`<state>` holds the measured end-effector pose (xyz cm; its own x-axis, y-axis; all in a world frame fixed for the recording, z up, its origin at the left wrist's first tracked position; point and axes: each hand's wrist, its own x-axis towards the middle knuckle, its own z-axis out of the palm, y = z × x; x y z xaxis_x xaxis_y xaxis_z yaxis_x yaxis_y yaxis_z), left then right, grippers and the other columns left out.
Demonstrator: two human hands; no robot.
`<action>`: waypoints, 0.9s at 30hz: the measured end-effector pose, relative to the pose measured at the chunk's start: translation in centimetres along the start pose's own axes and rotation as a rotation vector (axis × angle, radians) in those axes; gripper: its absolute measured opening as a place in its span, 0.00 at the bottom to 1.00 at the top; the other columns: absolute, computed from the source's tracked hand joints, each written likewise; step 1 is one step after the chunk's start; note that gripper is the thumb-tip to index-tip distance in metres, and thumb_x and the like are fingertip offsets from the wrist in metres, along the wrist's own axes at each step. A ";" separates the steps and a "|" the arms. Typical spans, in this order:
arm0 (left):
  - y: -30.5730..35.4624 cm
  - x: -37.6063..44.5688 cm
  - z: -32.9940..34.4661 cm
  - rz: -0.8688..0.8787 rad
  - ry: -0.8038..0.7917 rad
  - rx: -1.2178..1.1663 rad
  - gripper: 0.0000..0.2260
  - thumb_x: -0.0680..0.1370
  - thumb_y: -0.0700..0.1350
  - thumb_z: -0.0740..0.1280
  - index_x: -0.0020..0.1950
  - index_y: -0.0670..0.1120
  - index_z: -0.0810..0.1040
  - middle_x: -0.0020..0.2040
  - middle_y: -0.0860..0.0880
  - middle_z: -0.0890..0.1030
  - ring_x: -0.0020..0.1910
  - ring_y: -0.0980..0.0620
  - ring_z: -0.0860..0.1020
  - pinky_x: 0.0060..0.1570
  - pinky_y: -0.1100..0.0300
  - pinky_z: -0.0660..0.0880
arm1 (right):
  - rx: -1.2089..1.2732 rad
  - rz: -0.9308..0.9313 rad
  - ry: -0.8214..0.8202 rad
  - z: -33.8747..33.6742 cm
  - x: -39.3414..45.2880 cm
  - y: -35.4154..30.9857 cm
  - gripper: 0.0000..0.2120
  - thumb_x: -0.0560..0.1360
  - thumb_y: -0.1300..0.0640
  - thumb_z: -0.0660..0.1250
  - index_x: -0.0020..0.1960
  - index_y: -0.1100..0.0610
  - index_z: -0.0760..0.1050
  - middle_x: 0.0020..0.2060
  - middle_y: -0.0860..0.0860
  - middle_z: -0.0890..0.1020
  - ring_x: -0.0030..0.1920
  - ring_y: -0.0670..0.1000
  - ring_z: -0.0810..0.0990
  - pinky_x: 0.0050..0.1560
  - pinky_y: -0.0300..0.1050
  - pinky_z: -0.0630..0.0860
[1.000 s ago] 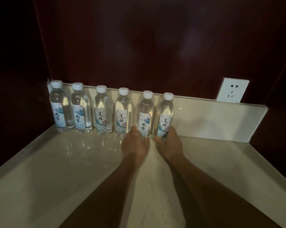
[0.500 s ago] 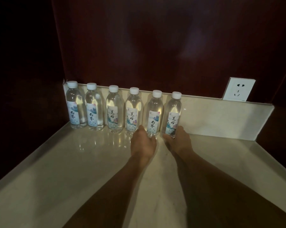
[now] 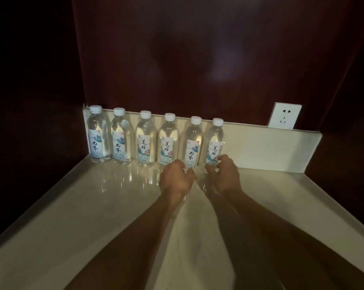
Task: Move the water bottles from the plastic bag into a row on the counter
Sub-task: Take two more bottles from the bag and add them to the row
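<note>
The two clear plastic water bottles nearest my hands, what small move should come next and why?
Probably let go and draw both hands back. The left hand and right hand sit at the bases of the fifth bottle and sixth bottle, already upright in the row.

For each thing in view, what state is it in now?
Six water bottles: upright, capped, in a row along the back ledge.
Left hand: curled at the fifth bottle's base.
Right hand: curled at the sixth bottle's base.
Wall socket: nothing plugged in.
</note>
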<state>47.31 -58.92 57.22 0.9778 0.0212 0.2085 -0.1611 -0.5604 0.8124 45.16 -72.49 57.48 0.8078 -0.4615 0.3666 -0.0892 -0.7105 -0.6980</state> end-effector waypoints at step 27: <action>0.8 -22.5 -14.1 0.067 -0.029 -0.169 0.06 0.76 0.53 0.71 0.42 0.53 0.82 0.45 0.52 0.85 0.50 0.50 0.82 0.58 0.54 0.78 | 0.329 -0.089 0.024 -10.3 -22.6 -7.4 0.09 0.77 0.56 0.66 0.42 0.59 0.81 0.30 0.48 0.80 0.37 0.52 0.81 0.43 0.43 0.73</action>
<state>23.27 -48.22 60.83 0.9672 -0.0372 0.2513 -0.2440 -0.4125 0.8777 21.59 -62.30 60.65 0.7897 -0.4207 0.4466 0.1767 -0.5411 -0.8222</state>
